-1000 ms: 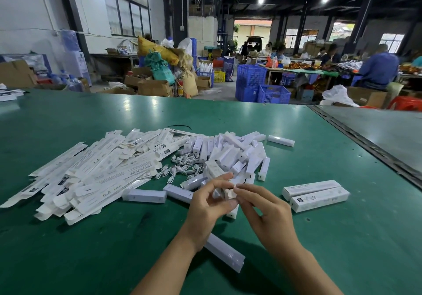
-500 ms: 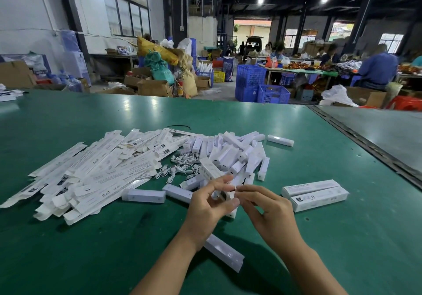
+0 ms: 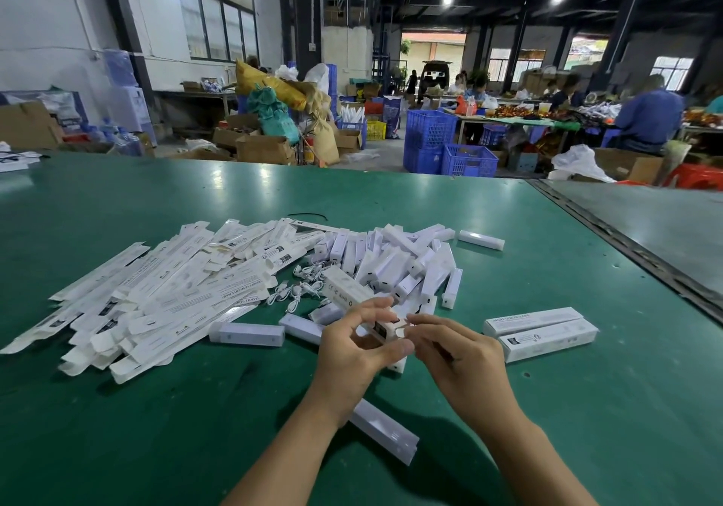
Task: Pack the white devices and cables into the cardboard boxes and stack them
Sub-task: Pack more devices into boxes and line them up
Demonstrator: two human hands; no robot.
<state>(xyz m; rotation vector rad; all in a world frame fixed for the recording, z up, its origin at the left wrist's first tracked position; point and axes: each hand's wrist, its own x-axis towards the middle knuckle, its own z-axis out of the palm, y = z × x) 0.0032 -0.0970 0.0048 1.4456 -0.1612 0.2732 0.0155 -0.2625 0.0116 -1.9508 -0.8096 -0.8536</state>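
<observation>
**Cardboard box point(image 3: 385, 329): end flap closing**

Held just above the counter point(image 3: 156, 407), centre. Left hand point(image 3: 352, 345) grips the box's open end; right hand point(image 3: 461, 360) pinches the flap point(image 3: 401, 321). Likely the tuck-in step. Next needs the flap pushed home, then stacking by the packed boxes point(image 3: 540, 331).

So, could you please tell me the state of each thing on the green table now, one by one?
held box: end open, flap not yet tucked in.
left hand: grips the held box.
right hand: pinches the held box's end flap.
two finished boxes: closed, lying side by side.
flat boxes: unfolded, piled.
white devices: loose, heaped, unpacked.
cables: coiled, loose on the table.
</observation>
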